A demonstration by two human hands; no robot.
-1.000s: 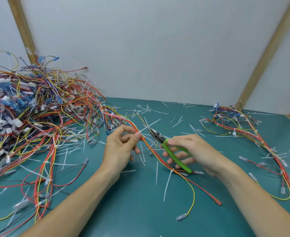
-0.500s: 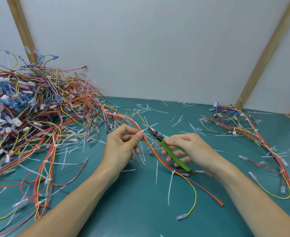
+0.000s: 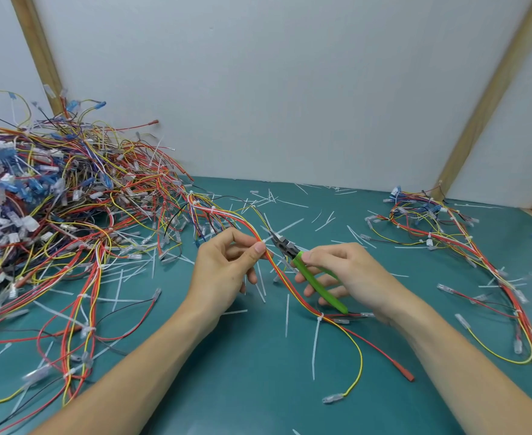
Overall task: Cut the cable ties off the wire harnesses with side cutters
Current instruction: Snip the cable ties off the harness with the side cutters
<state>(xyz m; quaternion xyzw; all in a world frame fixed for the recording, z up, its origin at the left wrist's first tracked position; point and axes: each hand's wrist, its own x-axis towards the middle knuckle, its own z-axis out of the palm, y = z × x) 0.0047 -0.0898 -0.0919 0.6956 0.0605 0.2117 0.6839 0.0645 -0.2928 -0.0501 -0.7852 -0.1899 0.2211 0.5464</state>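
At the far left of the green table (image 3: 258, 387), a large tangled pile of wire harnesses (image 3: 54, 221) is heaped against the white wall (image 3: 274, 89), made up of red, yellow, white, black and blue wires with clear and blue connectors. From this pile one harness (image 3: 289, 287) is drawn out toward the middle, a bundle of red, yellow and white wires. It is pinched by the left hand (image 3: 227, 271), with thumb and forefinger closed on the bundle and the other fingers curled beneath. Just to the right of that pinch, the dark metal nose of the side cutters (image 3: 302, 265) is held close beside the bundle; whether the blades touch it cannot be told. The green handles are gripped by the right hand (image 3: 349, 274), with the fingers wrapped round them. Below the hands, a white cable tie (image 3: 316, 340) is seen fastened round the same harness, its long tail trailing toward the near edge, and beyond it the wires split into a yellow lead with a clear connector and a red lead with a red sleeve. Cut white tie pieces (image 3: 286, 315) are scattered across the table. At the far right, a smaller group of harnesses (image 3: 446, 233) is laid out, well apart from the hands, beside a wooden post (image 3: 490, 98).
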